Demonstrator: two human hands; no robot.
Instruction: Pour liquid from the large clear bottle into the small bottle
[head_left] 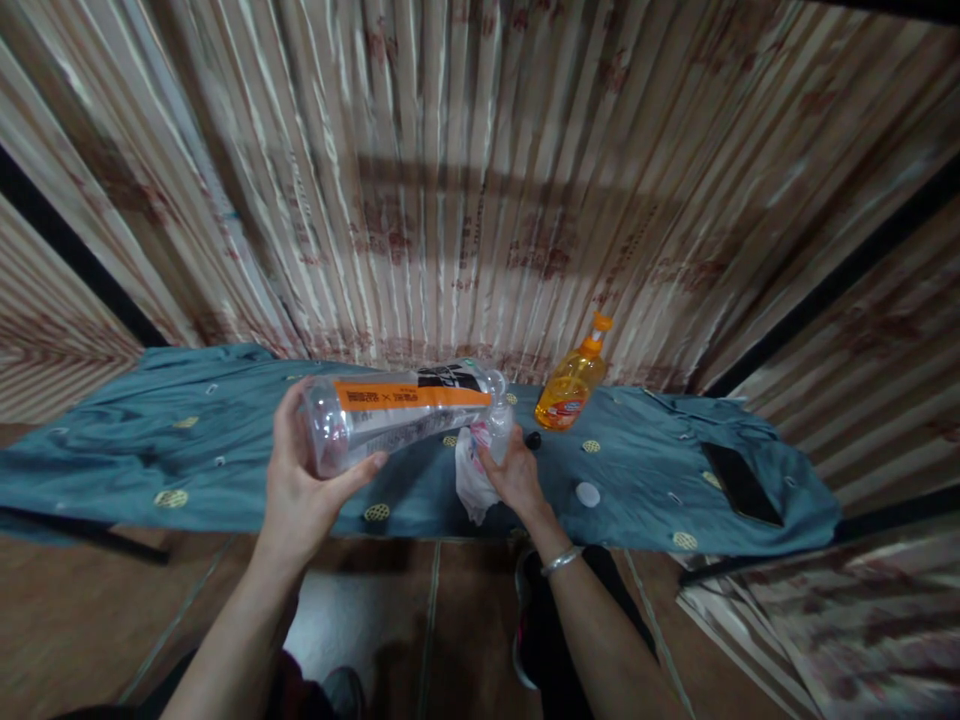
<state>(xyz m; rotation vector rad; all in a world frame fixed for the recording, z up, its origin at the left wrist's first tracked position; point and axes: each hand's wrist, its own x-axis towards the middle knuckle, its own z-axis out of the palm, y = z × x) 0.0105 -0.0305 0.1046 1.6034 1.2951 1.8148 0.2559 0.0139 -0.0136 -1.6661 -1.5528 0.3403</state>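
A large clear plastic bottle (397,410) with an orange and black label lies nearly sideways in the air above the cloth-covered table. Its base is in my left hand (304,480), with the thumb along the lower side. The bottle's neck points right, towards my right hand (514,470). Fingers of that hand close round a small clear container (496,425) just below the neck. A thin whitish plastic bag (472,480) with pink print hangs beside it, against the fingers. Whether the neck touches the small container cannot be made out.
An orange pump bottle (568,395) stands tilted in view behind my right hand. Near it are a small black cap (533,440) and a white round lid (588,494). A dark phone (742,484) lies at the right of the blue-green cloth (225,440). A pleated curtain (450,200) hangs behind.
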